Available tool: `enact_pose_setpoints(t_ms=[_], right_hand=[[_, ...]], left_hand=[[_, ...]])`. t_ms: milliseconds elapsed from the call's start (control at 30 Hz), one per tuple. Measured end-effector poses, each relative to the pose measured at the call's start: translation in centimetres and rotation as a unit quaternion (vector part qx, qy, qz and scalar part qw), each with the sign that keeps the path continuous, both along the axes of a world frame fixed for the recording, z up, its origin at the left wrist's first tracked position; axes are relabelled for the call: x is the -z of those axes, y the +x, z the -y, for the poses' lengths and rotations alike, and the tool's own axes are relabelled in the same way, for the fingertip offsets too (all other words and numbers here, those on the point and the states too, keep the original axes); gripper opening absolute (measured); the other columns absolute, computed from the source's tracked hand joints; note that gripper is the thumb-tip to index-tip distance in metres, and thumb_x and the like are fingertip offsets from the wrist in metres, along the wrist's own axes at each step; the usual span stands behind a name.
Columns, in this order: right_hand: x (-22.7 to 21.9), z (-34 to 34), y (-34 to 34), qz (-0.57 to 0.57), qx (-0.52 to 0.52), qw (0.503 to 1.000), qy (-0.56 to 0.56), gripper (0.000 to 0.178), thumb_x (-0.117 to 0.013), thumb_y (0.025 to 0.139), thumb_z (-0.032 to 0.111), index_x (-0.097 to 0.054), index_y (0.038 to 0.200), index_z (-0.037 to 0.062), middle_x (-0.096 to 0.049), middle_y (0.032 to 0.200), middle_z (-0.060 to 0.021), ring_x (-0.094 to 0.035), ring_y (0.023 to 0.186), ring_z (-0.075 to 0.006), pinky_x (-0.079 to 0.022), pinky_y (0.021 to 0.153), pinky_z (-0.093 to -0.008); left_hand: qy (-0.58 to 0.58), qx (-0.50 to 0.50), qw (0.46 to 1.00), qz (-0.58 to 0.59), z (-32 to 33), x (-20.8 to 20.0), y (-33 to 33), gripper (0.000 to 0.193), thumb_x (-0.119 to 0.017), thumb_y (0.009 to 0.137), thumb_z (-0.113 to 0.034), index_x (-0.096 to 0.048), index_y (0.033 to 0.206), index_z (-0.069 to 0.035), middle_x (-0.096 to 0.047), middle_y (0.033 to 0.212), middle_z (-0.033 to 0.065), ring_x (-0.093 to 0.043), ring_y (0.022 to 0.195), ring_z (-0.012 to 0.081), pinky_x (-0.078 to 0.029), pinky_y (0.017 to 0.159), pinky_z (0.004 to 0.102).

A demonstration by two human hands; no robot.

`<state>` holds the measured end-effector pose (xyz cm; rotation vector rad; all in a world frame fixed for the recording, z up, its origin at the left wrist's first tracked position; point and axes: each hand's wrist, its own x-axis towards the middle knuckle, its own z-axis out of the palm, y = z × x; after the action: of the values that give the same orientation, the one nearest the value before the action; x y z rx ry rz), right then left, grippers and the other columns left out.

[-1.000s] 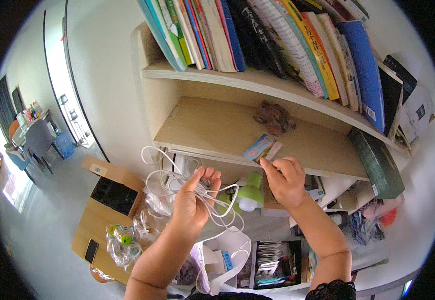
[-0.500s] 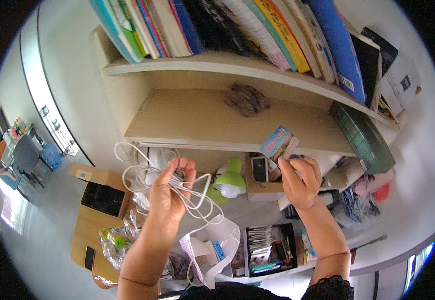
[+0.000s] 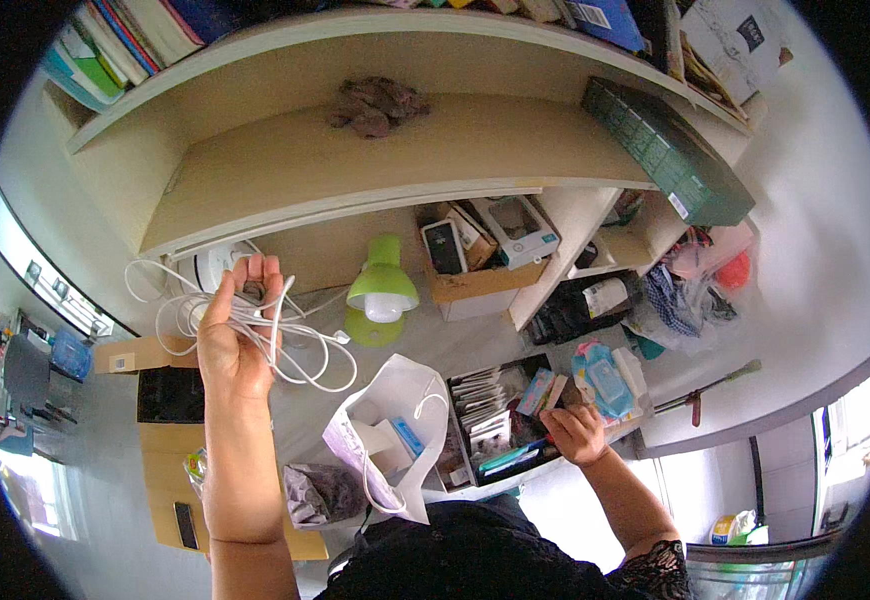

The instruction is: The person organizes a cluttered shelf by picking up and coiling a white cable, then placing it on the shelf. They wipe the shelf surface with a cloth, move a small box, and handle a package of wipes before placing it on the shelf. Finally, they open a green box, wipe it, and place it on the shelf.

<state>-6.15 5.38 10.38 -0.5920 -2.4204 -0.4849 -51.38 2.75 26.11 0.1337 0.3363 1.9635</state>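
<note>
My left hand (image 3: 238,335) is raised at the left, its fingers curled round a loose bundle of white cable (image 3: 300,365), whose loops hang out on both sides. Low on the right, my right hand (image 3: 577,433) is at the edge of a black box (image 3: 467,458). Its fingers are pinched at the lower end of a small colourful card (image 3: 537,392), over the box's right part. Several upright white packets (image 3: 483,405) and blue-green pens or sticks fill the rest of that box. Next to the hand lies a blue pack of wipes (image 3: 610,385).
A white paper bag (image 3: 340,437) stands between my arms, near a green desk lamp (image 3: 383,280). Behind are a carton of small boxes (image 3: 480,283) and a shelf (image 3: 435,150) with a brown crumpled cloth (image 3: 377,105). A dark green box (image 3: 667,150) sits at the shelf's right end.
My right hand has come down with the card from in front of the shelf to the black box. My left hand still holds the cable. The view has tilted downward.
</note>
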Motion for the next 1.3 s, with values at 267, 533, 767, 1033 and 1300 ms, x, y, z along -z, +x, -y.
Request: enact_pose_setpoints(t_ms=[267,533,767,1033,1300], right_hand=[[6.9,-3.1,3.3,0.057,-0.02,0.997,-0.05,0.031,-0.061,0.061,0.013,-0.066,0.09,0.005,-0.062,0.092,-0.0051,-0.056,0.078,-0.0201,-0.045,0.06,-0.0344],[0.9,-5.2,-0.7,0.06,-0.033,0.998,0.012,0.026,-0.065,0.07,0.009,-0.065,0.096,0.0091,-0.063,0.103,-0.006,-0.057,0.083,-0.0234,-0.048,0.068,-0.0376],[-20.8,-10.6,-18.4,-0.127,-0.186,0.961,0.158,0.029,-0.063,0.074,0.005,-0.065,0.103,0.0049,-0.061,0.11,-0.0137,-0.058,0.084,-0.0283,-0.049,0.072,-0.0372],[-26.9,-25.8,-34.2,0.009,0.035,0.996,-0.076,0.039,-0.055,0.086,0.032,-0.057,0.118,0.0096,-0.055,0.123,-0.0155,-0.049,0.115,-0.0354,-0.04,0.096,-0.0425],[-24.7,-23.1,-35.4,0.05,-0.182,0.973,-0.132,0.04,-0.062,0.077,0.009,-0.059,0.117,0.0134,-0.058,0.117,-0.0153,-0.051,0.111,-0.0338,-0.037,0.097,-0.0432]], left_hand=[[-0.02,-0.011,1.0,0.0,-0.2,0.2,0.9,0.023,-0.054,0.091,-0.01,-0.053,0.106,0.008,-0.059,0.106,0.0204,-0.058,0.103,0.0351,-0.054,0.086,0.0433],[-0.043,-0.015,0.999,0.026,0.7,-1.1,1.6,0.012,-0.064,0.083,-0.006,-0.059,0.09,0.002,-0.064,0.092,0.0145,-0.063,0.093,0.03,-0.054,0.085,0.0388],[-0.037,-0.032,0.998,0.024,1.1,-3.2,0.5,0.014,-0.061,0.086,-0.007,-0.059,0.093,0.005,-0.062,0.098,0.0166,-0.06,0.098,0.0319,-0.052,0.088,0.041],[-0.041,-0.016,0.998,0.036,0.5,-2.4,0.4,0.016,-0.055,0.09,-0.011,-0.055,0.098,0.003,-0.062,0.095,0.0152,-0.061,0.093,0.03,-0.054,0.085,0.0397],[-0.013,-0.002,0.999,0.052,1.1,-1.2,-1.7,0.017,-0.052,0.091,-0.01,-0.052,0.099,0.005,-0.058,0.096,0.0156,-0.059,0.096,0.0293,-0.054,0.087,0.0386]])
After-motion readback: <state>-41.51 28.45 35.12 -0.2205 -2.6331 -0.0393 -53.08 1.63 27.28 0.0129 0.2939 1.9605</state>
